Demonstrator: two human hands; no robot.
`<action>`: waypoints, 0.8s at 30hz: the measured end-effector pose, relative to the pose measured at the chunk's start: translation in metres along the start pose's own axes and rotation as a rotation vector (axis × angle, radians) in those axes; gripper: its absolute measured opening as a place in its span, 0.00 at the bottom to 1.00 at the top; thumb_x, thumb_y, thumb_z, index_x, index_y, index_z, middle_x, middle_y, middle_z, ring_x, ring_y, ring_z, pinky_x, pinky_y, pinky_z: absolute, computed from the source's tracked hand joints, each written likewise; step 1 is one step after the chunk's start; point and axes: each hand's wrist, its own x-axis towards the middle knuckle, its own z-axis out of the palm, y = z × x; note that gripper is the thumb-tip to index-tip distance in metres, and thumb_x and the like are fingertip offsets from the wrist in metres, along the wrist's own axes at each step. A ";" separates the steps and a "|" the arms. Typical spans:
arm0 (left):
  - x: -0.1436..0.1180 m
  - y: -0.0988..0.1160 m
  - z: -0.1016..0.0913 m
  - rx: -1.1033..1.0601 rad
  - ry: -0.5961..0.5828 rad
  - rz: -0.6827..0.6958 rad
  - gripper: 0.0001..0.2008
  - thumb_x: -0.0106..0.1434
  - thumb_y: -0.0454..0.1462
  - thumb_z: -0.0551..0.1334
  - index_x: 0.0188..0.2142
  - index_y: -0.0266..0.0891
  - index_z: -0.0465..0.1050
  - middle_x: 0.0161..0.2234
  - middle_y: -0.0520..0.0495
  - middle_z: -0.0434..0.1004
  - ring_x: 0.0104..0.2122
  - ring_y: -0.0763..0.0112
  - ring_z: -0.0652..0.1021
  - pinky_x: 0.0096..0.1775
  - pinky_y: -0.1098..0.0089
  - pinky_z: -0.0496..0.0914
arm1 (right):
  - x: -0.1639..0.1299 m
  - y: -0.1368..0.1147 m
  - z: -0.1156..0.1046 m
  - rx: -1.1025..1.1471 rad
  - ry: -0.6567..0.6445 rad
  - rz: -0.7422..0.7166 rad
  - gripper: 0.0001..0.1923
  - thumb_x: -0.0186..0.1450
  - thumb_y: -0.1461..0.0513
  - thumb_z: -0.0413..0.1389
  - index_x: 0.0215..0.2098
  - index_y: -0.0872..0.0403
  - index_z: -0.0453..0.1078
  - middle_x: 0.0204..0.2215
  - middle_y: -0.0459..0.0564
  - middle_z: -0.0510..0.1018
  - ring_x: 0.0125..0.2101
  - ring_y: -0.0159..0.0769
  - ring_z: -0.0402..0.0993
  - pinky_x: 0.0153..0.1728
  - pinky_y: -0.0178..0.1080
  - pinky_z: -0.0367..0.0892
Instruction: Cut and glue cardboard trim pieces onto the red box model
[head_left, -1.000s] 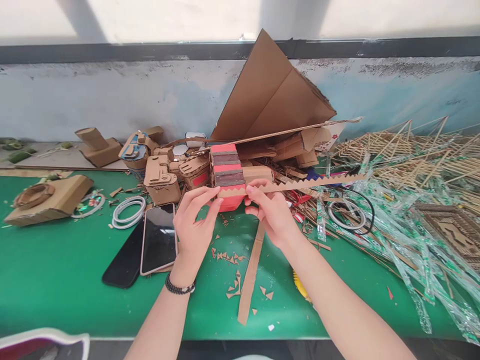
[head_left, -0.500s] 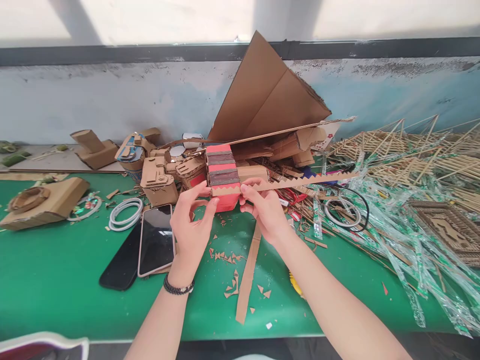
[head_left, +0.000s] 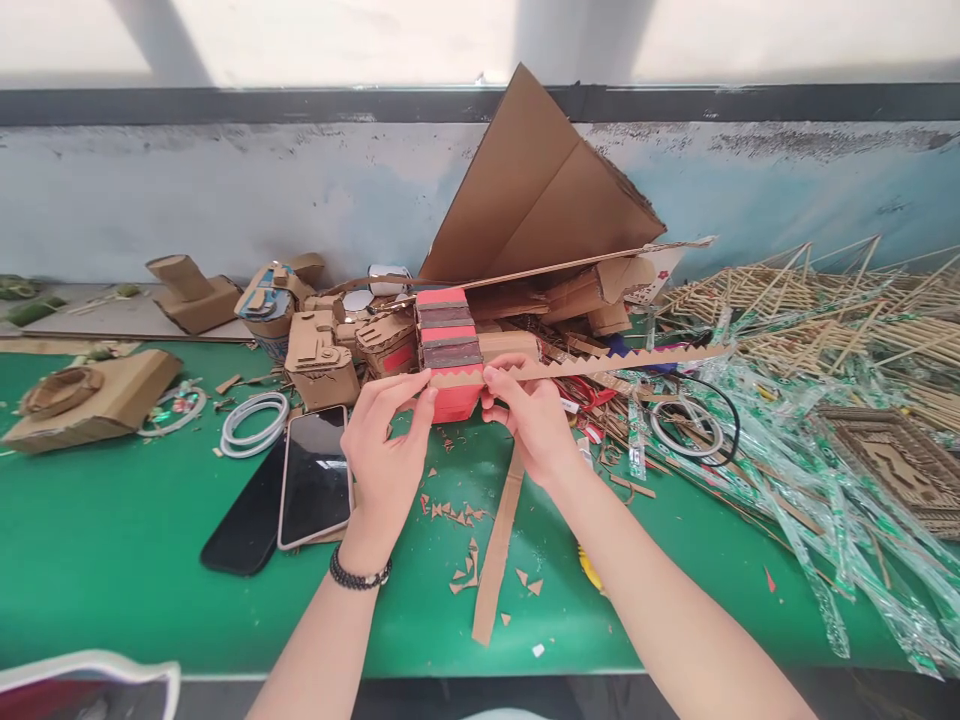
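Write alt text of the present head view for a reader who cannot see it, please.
The left hand and right hand hold a toothed cardboard strip at the edge of a red-and-brown striped box on a green table. Two phones lie at left, sticks and plastic wrappers at right.

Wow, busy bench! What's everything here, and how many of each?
Box: 1, red and brown, centre
Toothed strip: 1, tan, at box's near end
Plain strip: 1, tan, front centre
Scraps: many, tan, beside plain strip
Phones: 2, black, left
Coils: several, white, left and right
Cable: 1, black, right
Cardboard models: several, mostly brown, left
Large sheet: 1, brown, back centre
Sticks: many, pale, back right
Wrappers: many, clear and green, right
Frame: 1, brown, far right
Half-hidden object: 1, yellow, front
Rimmed object: 1, white-edged, bottom left
Table: 1, green, under the clutter
Wall: 1, pale, behind
Bracelet: 1, black, left wrist
Left hand: 1, bare, at toothed strip's left end
Right hand: 1, bare, pinching toothed strip
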 end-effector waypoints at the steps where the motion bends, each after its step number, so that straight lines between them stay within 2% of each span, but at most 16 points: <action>1: 0.000 0.001 -0.001 0.020 -0.004 -0.004 0.10 0.71 0.34 0.69 0.51 0.45 0.82 0.45 0.47 0.84 0.41 0.70 0.83 0.41 0.68 0.82 | 0.000 0.000 0.000 -0.004 0.000 -0.004 0.22 0.54 0.50 0.74 0.36 0.50 0.73 0.23 0.38 0.75 0.25 0.28 0.71 0.25 0.30 0.71; 5: 0.003 0.003 -0.005 0.078 -0.038 0.025 0.14 0.71 0.32 0.68 0.55 0.45 0.80 0.46 0.47 0.85 0.40 0.71 0.84 0.42 0.69 0.81 | 0.001 0.001 -0.001 -0.010 -0.003 -0.021 0.21 0.54 0.50 0.74 0.36 0.49 0.72 0.24 0.38 0.75 0.25 0.28 0.71 0.25 0.30 0.70; 9: 0.010 0.003 -0.010 0.191 -0.042 0.217 0.14 0.69 0.29 0.68 0.51 0.46 0.82 0.46 0.47 0.84 0.43 0.69 0.84 0.46 0.67 0.81 | 0.002 0.003 -0.001 -0.029 -0.004 -0.042 0.21 0.55 0.50 0.73 0.36 0.49 0.72 0.24 0.38 0.75 0.25 0.28 0.72 0.25 0.30 0.70; 11: 0.014 0.004 -0.014 0.285 -0.060 0.324 0.15 0.68 0.29 0.69 0.52 0.45 0.81 0.52 0.43 0.83 0.48 0.64 0.84 0.47 0.65 0.81 | 0.003 0.004 -0.001 -0.042 -0.007 -0.052 0.20 0.56 0.50 0.73 0.37 0.49 0.72 0.24 0.38 0.75 0.25 0.28 0.72 0.25 0.31 0.71; 15: 0.019 0.012 -0.017 0.427 -0.228 0.521 0.26 0.67 0.28 0.68 0.63 0.44 0.74 0.57 0.44 0.84 0.61 0.53 0.80 0.60 0.53 0.76 | 0.002 0.005 0.000 -0.066 -0.017 -0.071 0.20 0.57 0.49 0.73 0.37 0.49 0.72 0.23 0.38 0.74 0.24 0.29 0.72 0.25 0.31 0.71; 18: 0.017 0.016 -0.014 0.433 -0.305 0.552 0.31 0.69 0.28 0.63 0.69 0.45 0.67 0.59 0.44 0.83 0.64 0.52 0.78 0.63 0.51 0.72 | 0.002 0.005 0.001 -0.070 -0.027 -0.081 0.20 0.57 0.49 0.73 0.37 0.49 0.72 0.23 0.39 0.75 0.24 0.29 0.73 0.25 0.32 0.72; 24: 0.004 0.010 -0.005 0.471 -0.327 0.536 0.35 0.71 0.28 0.59 0.75 0.44 0.59 0.64 0.41 0.78 0.65 0.52 0.77 0.65 0.51 0.68 | 0.002 0.007 0.001 -0.060 -0.024 -0.073 0.19 0.59 0.50 0.72 0.38 0.49 0.72 0.24 0.39 0.76 0.25 0.29 0.73 0.25 0.32 0.73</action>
